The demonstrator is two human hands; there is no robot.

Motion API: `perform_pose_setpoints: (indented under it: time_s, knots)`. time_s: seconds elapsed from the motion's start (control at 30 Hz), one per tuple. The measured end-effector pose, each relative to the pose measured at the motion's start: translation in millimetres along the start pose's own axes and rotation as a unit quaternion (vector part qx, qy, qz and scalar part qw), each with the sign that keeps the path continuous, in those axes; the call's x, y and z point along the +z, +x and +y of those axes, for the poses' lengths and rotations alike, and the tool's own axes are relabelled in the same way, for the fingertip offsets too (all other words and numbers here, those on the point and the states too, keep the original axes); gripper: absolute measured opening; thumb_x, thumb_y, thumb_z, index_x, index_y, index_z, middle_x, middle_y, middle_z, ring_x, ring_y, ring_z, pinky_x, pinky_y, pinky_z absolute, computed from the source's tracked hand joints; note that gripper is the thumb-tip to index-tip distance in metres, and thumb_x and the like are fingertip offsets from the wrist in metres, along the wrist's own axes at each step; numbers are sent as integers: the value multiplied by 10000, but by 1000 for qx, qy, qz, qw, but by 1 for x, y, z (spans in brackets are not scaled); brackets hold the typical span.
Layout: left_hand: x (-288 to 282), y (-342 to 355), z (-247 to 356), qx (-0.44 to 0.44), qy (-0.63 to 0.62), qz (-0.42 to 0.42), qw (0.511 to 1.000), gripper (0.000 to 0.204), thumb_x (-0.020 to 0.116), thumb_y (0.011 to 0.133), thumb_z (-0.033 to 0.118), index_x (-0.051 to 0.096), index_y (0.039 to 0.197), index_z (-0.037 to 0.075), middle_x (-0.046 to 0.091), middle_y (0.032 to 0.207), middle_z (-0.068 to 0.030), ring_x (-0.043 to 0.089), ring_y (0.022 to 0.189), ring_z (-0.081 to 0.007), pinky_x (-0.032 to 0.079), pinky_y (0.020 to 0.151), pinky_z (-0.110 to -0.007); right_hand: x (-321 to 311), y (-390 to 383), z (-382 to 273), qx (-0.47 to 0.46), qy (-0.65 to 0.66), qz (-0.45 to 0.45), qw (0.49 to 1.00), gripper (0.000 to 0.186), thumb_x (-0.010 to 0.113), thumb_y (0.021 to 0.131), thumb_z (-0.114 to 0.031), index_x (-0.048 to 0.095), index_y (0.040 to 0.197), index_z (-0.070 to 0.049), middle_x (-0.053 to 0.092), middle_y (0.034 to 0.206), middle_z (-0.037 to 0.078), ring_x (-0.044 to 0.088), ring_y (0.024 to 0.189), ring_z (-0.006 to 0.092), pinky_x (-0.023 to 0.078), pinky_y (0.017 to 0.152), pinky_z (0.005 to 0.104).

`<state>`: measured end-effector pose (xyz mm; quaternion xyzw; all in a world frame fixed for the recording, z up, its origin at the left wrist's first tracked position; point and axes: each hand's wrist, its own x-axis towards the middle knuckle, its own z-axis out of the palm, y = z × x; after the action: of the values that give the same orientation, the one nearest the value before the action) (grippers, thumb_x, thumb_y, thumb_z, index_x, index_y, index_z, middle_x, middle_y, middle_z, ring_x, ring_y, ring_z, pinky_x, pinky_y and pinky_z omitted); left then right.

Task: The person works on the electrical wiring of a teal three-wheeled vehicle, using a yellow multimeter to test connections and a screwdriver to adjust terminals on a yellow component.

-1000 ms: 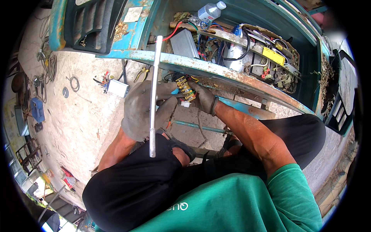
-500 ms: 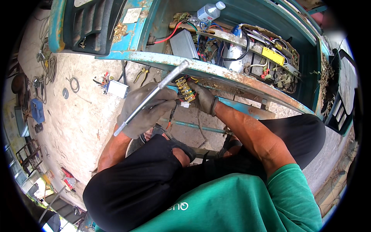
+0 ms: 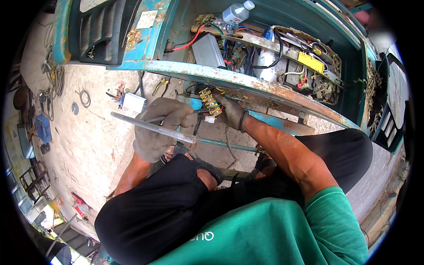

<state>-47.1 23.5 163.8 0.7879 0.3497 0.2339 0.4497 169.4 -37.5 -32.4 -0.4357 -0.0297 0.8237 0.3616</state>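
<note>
In my gloved left hand (image 3: 161, 123) is a T-handle wrench (image 3: 152, 127). Its long metal crossbar, knurled toward one end, lies over the hand, and a dark shaft runs from my fingers to a terminal block (image 3: 210, 102). My gloved right hand (image 3: 233, 115) grips this block from its right side, fingers closed at its edge. Yellowish metal contacts sit in rows on the dark block, with wires at its top. Just below it hangs a small white connector (image 3: 210, 119). The wrench's tip is too small to make out against the contacts.
Ahead stands a rusty teal vehicle body (image 3: 176, 67) whose open compartment holds a finned metal box (image 3: 209, 51), a plastic bottle (image 3: 238, 12) and tangled wires. Pliers (image 3: 161, 86) and a white wired box (image 3: 134, 102) lie on the floor to the left.
The wrench's crossbar has turned clockwise: its knurled end swung from upper right to lower right. My left hand turned with it, while my right hand stays on the terminal block.
</note>
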Motion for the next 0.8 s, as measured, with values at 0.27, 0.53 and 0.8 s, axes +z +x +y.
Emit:
perform_pose_setpoints:
  time_s: [0.27,0.53,0.8]
  knots:
    - [6,-1,6,-84,-48,66,993,298,563,1060,192,700,1070,-72,728,990,-154,702,783,-175,555,732,-308,-5,3,2,-15,6,1,1000,454,484,1077,-441,548,1372,-102,700,1215,47,718,1045,165,630,826,367]
    - [-9,-4,-2,-164,-174,63,969,263,561,1050,156,660,1142,-70,739,1026,-184,727,854,-203,561,788,-324,-5,5,4,-16,31,8,999,452,540,1057,-429,591,1336,-77,702,1200,64,716,1040,176,607,919,370]
    - [-22,-7,1,-136,-201,74,967,253,604,1012,100,646,1175,-88,740,1072,-179,737,900,-218,573,806,-304,-4,6,5,-23,46,5,999,449,532,1063,-418,581,1336,-64,702,1183,74,720,1025,182,610,927,372]
